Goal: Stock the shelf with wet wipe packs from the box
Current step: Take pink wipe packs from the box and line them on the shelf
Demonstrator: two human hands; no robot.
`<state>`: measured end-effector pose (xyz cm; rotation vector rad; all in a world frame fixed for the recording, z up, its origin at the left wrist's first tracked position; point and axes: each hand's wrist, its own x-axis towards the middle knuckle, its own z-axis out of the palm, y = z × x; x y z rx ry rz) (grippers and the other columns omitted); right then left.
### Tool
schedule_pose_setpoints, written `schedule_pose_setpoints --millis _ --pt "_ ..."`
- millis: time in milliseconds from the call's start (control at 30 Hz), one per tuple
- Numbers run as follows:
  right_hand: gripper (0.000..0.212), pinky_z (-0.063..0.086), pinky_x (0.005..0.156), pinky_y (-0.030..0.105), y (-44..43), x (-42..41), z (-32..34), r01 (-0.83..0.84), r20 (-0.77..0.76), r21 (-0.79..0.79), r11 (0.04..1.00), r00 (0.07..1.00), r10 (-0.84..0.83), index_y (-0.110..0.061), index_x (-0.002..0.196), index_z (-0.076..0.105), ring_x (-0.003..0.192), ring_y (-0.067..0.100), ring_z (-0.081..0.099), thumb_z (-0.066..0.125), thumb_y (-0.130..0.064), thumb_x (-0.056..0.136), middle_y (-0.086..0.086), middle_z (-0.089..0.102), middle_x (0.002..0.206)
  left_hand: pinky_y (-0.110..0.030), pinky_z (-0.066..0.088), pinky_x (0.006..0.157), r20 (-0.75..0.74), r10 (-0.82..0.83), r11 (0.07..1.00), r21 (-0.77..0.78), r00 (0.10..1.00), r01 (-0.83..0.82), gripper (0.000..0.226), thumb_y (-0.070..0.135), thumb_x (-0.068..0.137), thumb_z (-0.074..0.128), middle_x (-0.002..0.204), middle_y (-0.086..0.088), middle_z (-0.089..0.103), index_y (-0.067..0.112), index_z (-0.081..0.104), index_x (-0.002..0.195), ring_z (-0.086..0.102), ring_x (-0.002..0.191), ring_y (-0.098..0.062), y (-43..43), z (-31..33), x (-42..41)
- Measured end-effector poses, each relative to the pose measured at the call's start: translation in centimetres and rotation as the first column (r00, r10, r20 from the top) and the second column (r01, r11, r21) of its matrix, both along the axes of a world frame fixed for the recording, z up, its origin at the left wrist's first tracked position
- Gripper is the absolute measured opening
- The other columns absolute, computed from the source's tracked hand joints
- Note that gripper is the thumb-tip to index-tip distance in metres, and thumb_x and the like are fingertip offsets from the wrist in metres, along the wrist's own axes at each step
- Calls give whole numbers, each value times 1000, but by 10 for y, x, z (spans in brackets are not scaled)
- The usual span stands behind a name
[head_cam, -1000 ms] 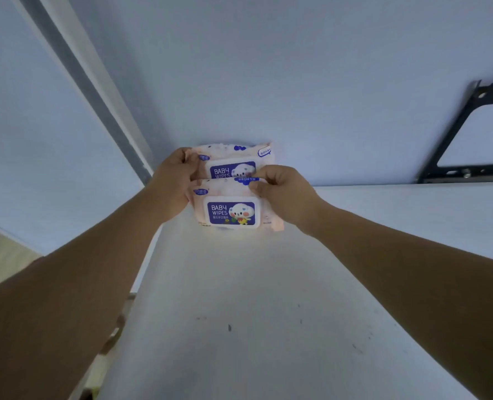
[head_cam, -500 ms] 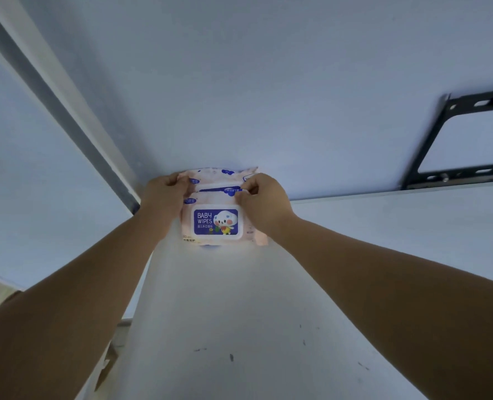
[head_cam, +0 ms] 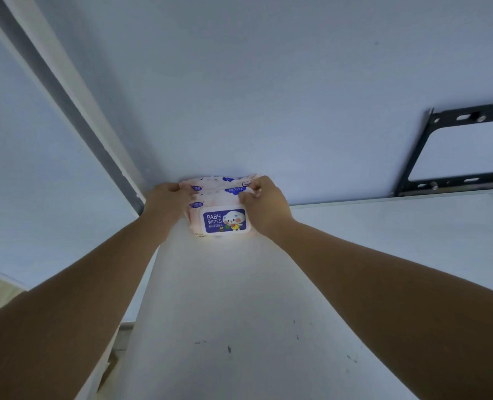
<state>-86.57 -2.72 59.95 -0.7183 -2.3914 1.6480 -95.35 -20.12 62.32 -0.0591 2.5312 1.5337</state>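
Two pink wet wipe packs with blue "BABY WIPES" lids sit stacked at the back left of the white shelf top (head_cam: 268, 284), against the wall. The upper pack (head_cam: 225, 220) shows its lid; the lower pack (head_cam: 219, 181) peeks out behind it. My left hand (head_cam: 165, 202) grips the stack's left end. On the right end, my right hand (head_cam: 264, 203) holds the stack with fingers curled over the top edge. The box is out of view.
A pale blue wall (head_cam: 268, 96) rises behind the shelf. A black metal bracket (head_cam: 412, 168) is fixed to the wall at the right. A white vertical frame strip (head_cam: 66, 90) runs along the left. Small dark marks dot the shelf near me.
Both hands pushed the stacked packs farther back until they met the wall. The upper pack slid over the lower one, covering its lid.
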Motion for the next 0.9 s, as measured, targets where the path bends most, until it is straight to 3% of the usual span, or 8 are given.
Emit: schedule_pose_setpoints --millis 167,233,300,467,567,700,800,900 --pt "35 56 87 41 12 12 13 11 73 86 996 997 -17 -20 114 48 105 24 61 59 -44 90 4 59 119 -29 52 65 -53 17 996 -81 998 -22 24 27 91 61 100 -4 72 12 68 109 69 82 -23 1 2 11" --pt "44 50 91 39 24 29 19 -10 64 193 981 998 -2 -16 121 51 112 25 55 60 -48 91 4 56 122 -34 53 76 -128 52 988 -141 990 -70 39 32 86 63 115 -2 65 16 62 121 64 97 -24 -1 9 22" --pt "42 47 87 35 41 53 26 -40 51 252 967 998 28 -17 117 56 109 23 54 61 -50 91 2 56 118 -41 54 90 -230 57 977 -190 972 -102 39 38 82 63 124 -2 60 26 61 119 60 108 -25 -1 16 37" --pt "27 44 64 25 87 131 41 -202 66 284 937 979 191 -14 98 65 78 14 58 63 -40 93 -6 63 86 -25 45 67 -197 -282 941 -246 939 231 12 31 93 62 89 8 70 22 70 96 64 83 -13 18 30 111" --pt "21 48 66 22 110 187 46 -269 119 240 933 962 247 -19 98 70 78 11 63 67 -39 91 -5 70 91 -27 46 69 -122 -459 869 -268 880 416 12 32 92 64 84 4 72 23 70 87 64 79 -16 35 29 160" --pt "10 58 80 35 133 271 50 -298 166 201 933 949 268 -24 91 75 76 7 66 69 -31 89 0 75 92 -32 48 74 -56 -637 759 -220 769 613 10 21 95 63 90 -2 78 24 70 88 70 80 -12 66 24 228" --pt "9 56 74 27 144 346 59 -259 191 226 939 957 218 -26 91 76 69 -3 63 69 -31 90 -12 74 82 -26 48 68 -39 -738 667 -192 674 720 12 17 96 62 86 4 78 23 70 89 68 73 -3 93 23 282" --pt "9 55 70 23 145 430 64 -154 215 255 955 972 100 -26 93 75 69 -4 63 68 -31 91 -15 73 80 -30 50 74 -34 -809 585 -149 587 797 10 22 96 62 88 8 78 23 71 93 70 78 -6 116 23 339"
